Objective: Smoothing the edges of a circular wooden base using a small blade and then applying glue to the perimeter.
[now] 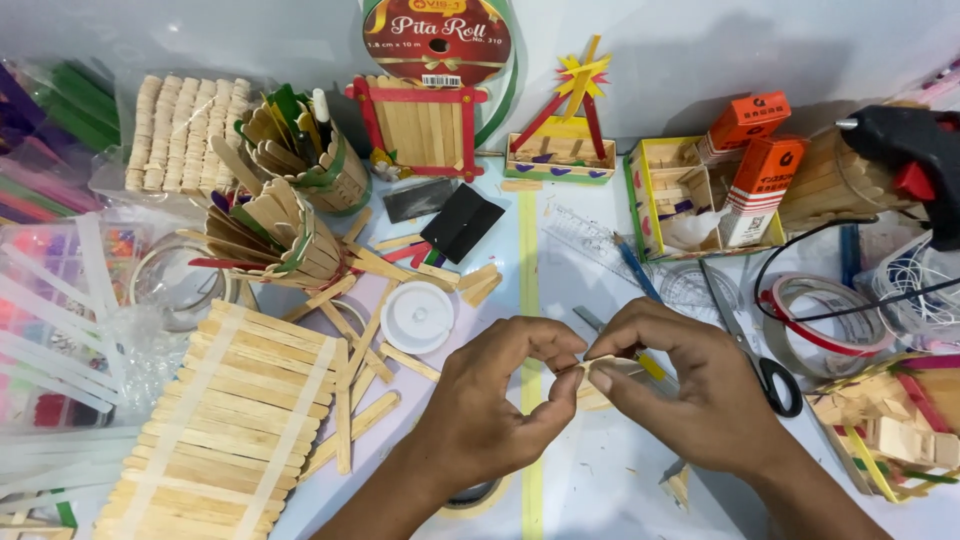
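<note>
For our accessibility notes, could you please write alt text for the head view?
Left hand and right hand pinch a small pale wooden stick piece above a white craft table; a taped panel of flat wooden sticks lies left, black-handled scissors right.

- Work surface: a pale blue-white table (600, 490), lit evenly from above, with soft shadows.
- A yellow-green tape strip (528, 250) runs down its middle, from far edge to near edge.
- Far edge meets a plain pale wall (700, 40), faintly shadowed.
- Floor and windows: not in view.
</note>
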